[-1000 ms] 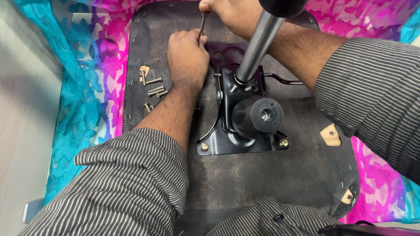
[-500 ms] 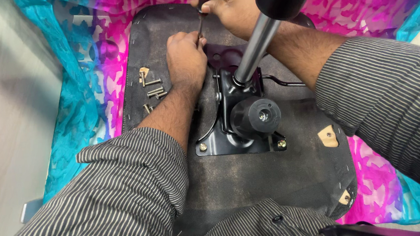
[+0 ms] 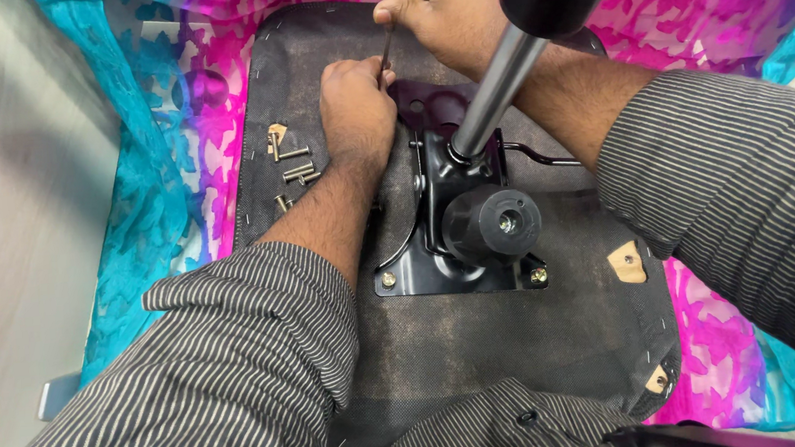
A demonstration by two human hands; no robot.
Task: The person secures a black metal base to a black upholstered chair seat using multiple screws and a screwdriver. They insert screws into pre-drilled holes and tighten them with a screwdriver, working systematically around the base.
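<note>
The chair seat (image 3: 484,359) lies upside down on a pink and blue cloth (image 3: 176,175), with its dark underside facing up. A black metal plate (image 3: 437,249) is fixed to the middle of it, and a shiny metal post (image 3: 492,102) sticks up from the plate toward the camera.

The right hand (image 3: 452,16) is closed tight around the handle of a screwdriver (image 3: 386,49) at the far end of the seat. The thin shaft runs from that grip down and a little toward the person. Its tip is hidden at the left hand (image 3: 355,109), near the far corner of the plate.

The left hand rests on the seat just beside the plate. Its fingers are curled in around the low end of the shaft, as if to keep it steady. I cannot tell if it pinches a screw there too.

So the tool stands nearly upright, handle away, tip near. The right hand is on top and the left hand is below it, almost touching.

A few loose bolts (image 3: 294,170) lie on the seat just to the left of the left hand. Two bolts (image 3: 388,278) already sit in the near corners of the plate.
</note>
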